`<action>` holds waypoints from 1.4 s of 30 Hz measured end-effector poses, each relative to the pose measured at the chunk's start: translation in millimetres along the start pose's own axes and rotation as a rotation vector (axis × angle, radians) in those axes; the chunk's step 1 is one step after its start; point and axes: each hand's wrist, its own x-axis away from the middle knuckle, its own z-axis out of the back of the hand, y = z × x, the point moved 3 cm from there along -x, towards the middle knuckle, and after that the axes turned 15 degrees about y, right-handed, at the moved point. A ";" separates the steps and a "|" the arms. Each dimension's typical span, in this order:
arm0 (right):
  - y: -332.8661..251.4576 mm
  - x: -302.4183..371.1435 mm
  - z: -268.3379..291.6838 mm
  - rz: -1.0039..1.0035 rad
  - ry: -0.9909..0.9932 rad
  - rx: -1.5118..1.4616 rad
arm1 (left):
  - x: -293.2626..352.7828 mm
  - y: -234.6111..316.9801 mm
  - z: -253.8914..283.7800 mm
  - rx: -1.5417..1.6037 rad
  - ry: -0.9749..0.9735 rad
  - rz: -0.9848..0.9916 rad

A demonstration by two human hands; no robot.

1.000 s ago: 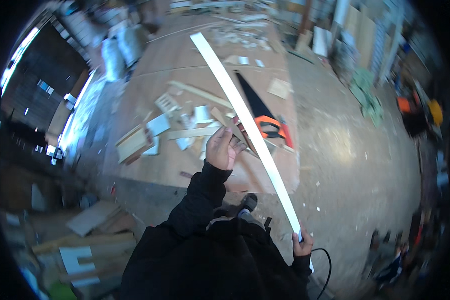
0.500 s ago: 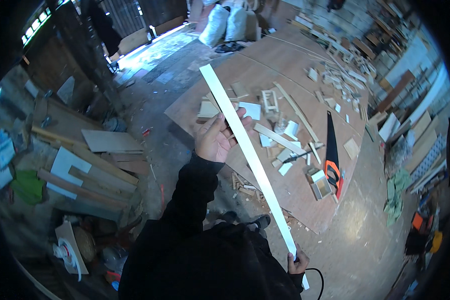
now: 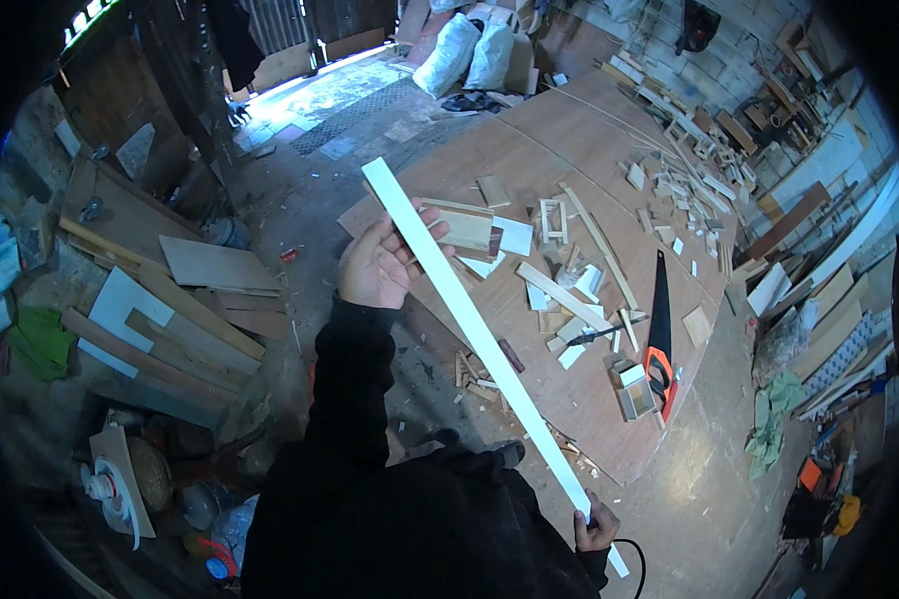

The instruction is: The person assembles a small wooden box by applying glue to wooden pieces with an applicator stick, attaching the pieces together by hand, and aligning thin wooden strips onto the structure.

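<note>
A long, narrow white strip (image 3: 477,334) slants in front of me, its far end up to the left and its near end down to the right. My left hand (image 3: 378,265) supports it near the far end, palm up, with the fingers passing behind the strip and the thumb along its edge. Close to the near end, my right hand (image 3: 596,524) grips the strip, thumb on top. Beneath and beyond it is a wide brown board (image 3: 599,439) with wood offcuts on it. A hand saw (image 3: 659,319) with an orange and black handle lies toward its right side.
A small box-like wooden piece (image 3: 632,389) sits beside the saw handle. Scrap wood (image 3: 709,180) is heaped along the board's far right. Panels (image 3: 220,265) lean at the left, and pale sacks (image 3: 449,58) stand at the back. A black cable (image 3: 641,569) loops near my right hand.
The strip's far end has swung left and slightly nearer along with my left hand. My right hand stays around the near end. The whole view has shifted a little.
</note>
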 end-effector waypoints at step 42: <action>124.5 -231.8 25.0 -0.325 0.819 -0.173 | 14.0 -104.7 121.9 -0.304 0.244 0.300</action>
